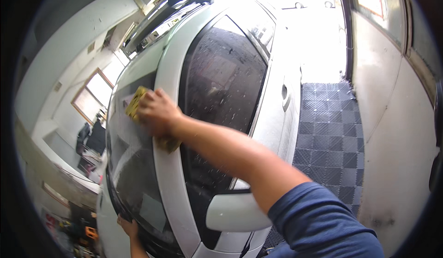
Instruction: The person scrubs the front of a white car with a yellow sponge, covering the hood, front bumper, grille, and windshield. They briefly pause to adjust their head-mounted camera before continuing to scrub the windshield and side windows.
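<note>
My right hand [161, 112] is slightly blurred and grips a large yellow sponge [136, 102]. The sponge reaches across the side edge of the windshield [135, 154] and onto the white A-pillar [169, 175] of a car. Part of it is hidden under my fingers and palm. Down at the base of the glass, my left hand [128, 226] touches the area by the black cowl and the rear edge of the hood [110, 237]; whether it grips anything is unclear. Water drops dot the dark side window [221, 95]. My right forearm passes above the white side mirror [235, 213].
Right of the car, grey interlocking floor tiles [330, 130] run along a pale wall [391, 154]. Beyond the bright doorway [322, 43], parts of vehicles show. Cluttered gear, including an orange item [91, 232], stands at lower left, and a wood-framed window [93, 93] is farther back.
</note>
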Available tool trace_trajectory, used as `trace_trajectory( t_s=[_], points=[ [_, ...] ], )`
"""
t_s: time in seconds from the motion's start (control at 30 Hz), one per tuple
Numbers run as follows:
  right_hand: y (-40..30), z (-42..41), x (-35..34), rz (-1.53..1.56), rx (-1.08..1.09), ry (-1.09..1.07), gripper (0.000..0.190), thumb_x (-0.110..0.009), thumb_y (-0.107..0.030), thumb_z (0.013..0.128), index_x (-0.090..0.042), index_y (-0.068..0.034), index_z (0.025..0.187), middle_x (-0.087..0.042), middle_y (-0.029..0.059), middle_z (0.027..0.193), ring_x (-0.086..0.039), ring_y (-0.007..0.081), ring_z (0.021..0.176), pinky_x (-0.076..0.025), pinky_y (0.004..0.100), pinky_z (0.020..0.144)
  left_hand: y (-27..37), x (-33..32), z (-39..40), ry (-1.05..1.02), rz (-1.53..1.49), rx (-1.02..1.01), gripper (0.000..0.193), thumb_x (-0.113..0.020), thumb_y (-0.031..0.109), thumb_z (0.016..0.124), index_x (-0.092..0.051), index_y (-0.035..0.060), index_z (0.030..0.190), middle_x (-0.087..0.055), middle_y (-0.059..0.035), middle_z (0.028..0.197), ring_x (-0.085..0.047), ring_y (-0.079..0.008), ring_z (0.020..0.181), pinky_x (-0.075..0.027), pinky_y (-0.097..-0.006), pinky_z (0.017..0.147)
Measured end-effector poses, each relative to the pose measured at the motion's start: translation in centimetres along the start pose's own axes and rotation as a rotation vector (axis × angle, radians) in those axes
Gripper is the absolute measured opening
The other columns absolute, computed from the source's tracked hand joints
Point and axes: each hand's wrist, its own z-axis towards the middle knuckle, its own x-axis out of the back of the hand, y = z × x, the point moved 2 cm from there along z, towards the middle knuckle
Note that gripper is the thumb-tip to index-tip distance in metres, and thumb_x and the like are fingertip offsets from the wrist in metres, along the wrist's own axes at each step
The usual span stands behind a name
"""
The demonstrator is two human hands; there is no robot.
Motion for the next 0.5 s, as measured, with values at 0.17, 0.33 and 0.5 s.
trace_trajectory(
  t_s=[0.17,0.33,0.5],
  points=[
    [0.3,-1.3,0.2,0.133,0.065,0.103,0.031,-0.066,-0.035,0.086,-0.078,-0.015,0.105,-0.069,0.0062,0.122,-0.054,0.0248,0.126,-0.037,0.0469,0.108,27.2,10.9,0.3,-0.160,-0.272,-0.402,0.068,-0.065,0.015,0.099,-0.037,-0.0037,0.158,-0.049,-0.0272,0.154,-0.048,-0.0399,0.146,-0.037,-0.0448,0.122],
    [1.8,-1.3,-0.7,0.463,0.035,0.086,0.039,-0.064,-0.036,0.087,-0.075,-0.012,0.115,-0.070,0.0064,0.123,-0.052,0.0277,0.133,-0.032,0.0512,0.117,50.8,18.9,-4.0,-0.053,-0.622,-0.719,0.067,-0.046,0.040,0.103,-0.042,-0.0039,0.153,-0.049,-0.0222,0.150,-0.045,-0.0364,0.142,-0.031,-0.0456,0.123],
    [2.4,-0.9,-0.5,0.573,0.014,0.023,0.051,-0.060,-0.037,0.089,-0.072,-0.003,0.126,-0.068,0.0134,0.130,-0.050,0.0342,0.139,-0.016,0.0626,0.129,57.9,19.8,-5.4,-0.059,-0.327,-0.832,0.073,-0.040,0.044,0.106,-0.037,-0.0038,0.161,-0.035,-0.0243,0.169,-0.030,-0.0402,0.158,-0.020,-0.0476,0.130]
  ],
)
